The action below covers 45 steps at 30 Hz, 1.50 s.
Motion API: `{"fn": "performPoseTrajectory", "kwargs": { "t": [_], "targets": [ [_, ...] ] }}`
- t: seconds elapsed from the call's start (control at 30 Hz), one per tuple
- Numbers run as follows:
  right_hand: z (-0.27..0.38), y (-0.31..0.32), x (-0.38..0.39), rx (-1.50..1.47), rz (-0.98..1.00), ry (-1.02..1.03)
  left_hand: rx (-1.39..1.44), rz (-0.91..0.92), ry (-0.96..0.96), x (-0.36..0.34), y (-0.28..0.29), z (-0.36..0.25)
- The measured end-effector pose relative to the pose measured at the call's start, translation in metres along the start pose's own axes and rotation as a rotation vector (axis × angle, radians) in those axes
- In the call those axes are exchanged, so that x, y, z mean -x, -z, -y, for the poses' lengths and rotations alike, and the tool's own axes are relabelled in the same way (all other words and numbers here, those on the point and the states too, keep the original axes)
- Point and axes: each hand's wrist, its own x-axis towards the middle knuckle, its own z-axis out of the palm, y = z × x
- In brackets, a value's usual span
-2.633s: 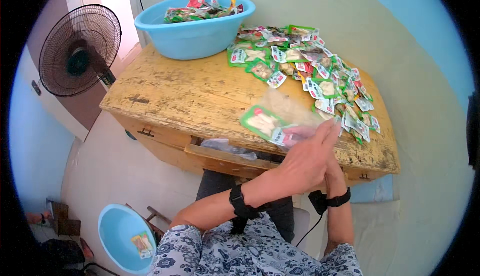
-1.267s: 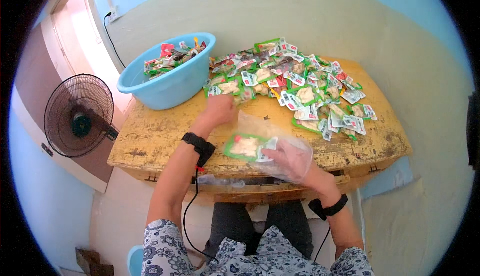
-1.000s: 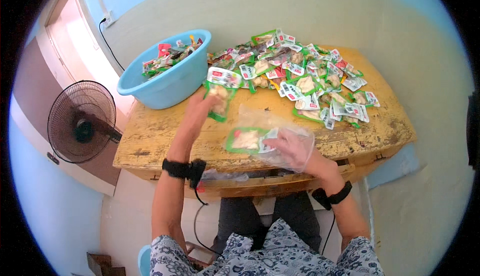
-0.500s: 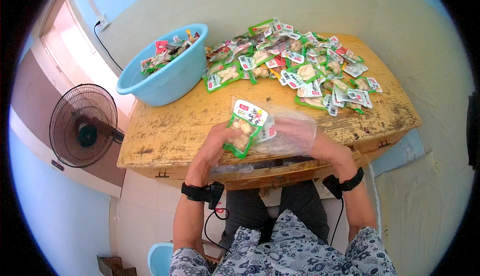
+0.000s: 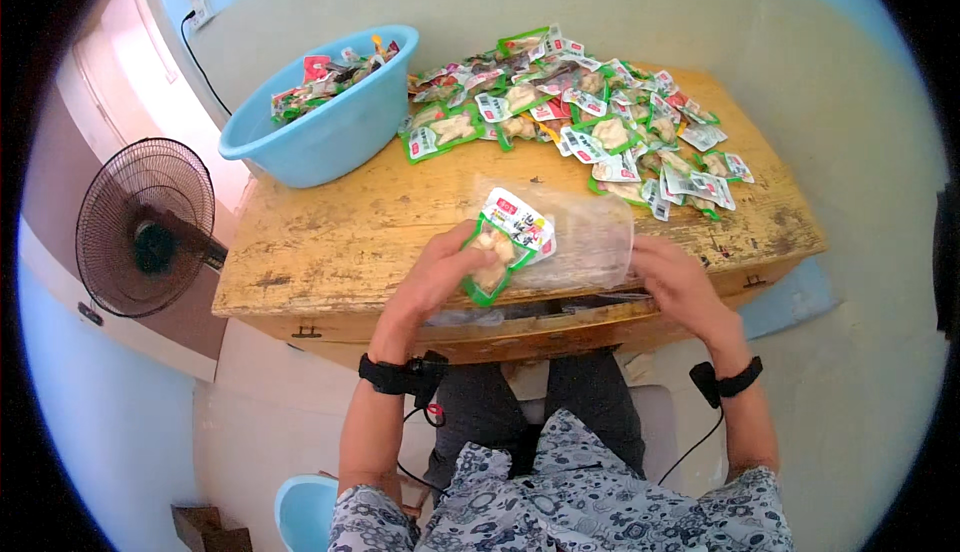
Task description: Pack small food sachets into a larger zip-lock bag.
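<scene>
1. Green-edged packet (image 5: 504,244), white at its upper end, is held in the left hand (image 5: 437,272) over the near part of the worn yellow tabletop (image 5: 320,237), in front of the left part of a clear plastic bag (image 5: 592,242).
2. Its long axis is tilted: the white end is pointed away from the body and slightly right, the lower end toward the near edge and slightly left.
3. The left hand is the nearer of the 2. Its fingers are closed around the packet's left side.
4. The right hand (image 5: 680,282) is placed well to the right of the packet, with the bag between. Its fingers are partly curled at the bag's right edge; whether the film is pinched or only touched cannot be made out.
5. Just right of the packet, a white piece of what seems a 2nd packet (image 5: 547,240) is seen; whether it is enclosed by the bag cannot be judged.
6. The packet's lower end is close to the tabletop's near edge, below which a drawer (image 5: 540,349) is pulled slightly out.
7. Bare wood is seen left of the left hand and beyond the bag, bounded by the blue basin (image 5: 330,142) at far left and the packet pile (image 5: 608,134) at far right.
</scene>
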Motion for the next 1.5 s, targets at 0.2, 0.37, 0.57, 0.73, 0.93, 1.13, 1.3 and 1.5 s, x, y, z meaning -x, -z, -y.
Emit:
{"fn": "performPoseTrajectory", "kwargs": {
  "t": [0.2, 0.37, 0.57, 0.73, 0.93, 1.13, 1.3, 1.5],
  "targets": [
    [0.042, 0.022, -0.019, -0.262, -0.442, -0.339, -0.071, 0.108, -0.061, 0.012, -0.001, -0.019],
    [0.092, 0.014, -0.048, -0.505, -0.291, -0.341, -0.587, 0.150, -0.583, 0.033, -0.030, -0.046],
    [0.095, 0.006, -0.032, -0.624, 0.053, -0.369, -0.650, 0.175, -0.552, 0.053, -0.054, -0.053],
    [0.071, 0.016, 0.023, -0.574, -0.361, -0.604, -0.550, -0.155, -0.568, 0.047, -0.086, -0.053],
    [0.039, 0.021, 0.040, -0.709, -0.753, -0.915, -0.827, -0.334, -0.599, 0.024, -0.129, -0.044],
    [0.034, -0.003, 0.025, -0.922, -0.571, -0.885, -0.929, -0.412, -0.605, -0.005, -0.153, -0.026],
    [0.040, 0.001, 0.000, -0.985, -0.421, -0.882, -0.881, -0.376, -0.570, -0.005, -0.152, -0.019],
    [0.033, -0.001, -0.014, -1.116, -0.319, -0.857, -0.793, -0.398, -0.644, 0.002, -0.155, -0.030]
  ]
}}
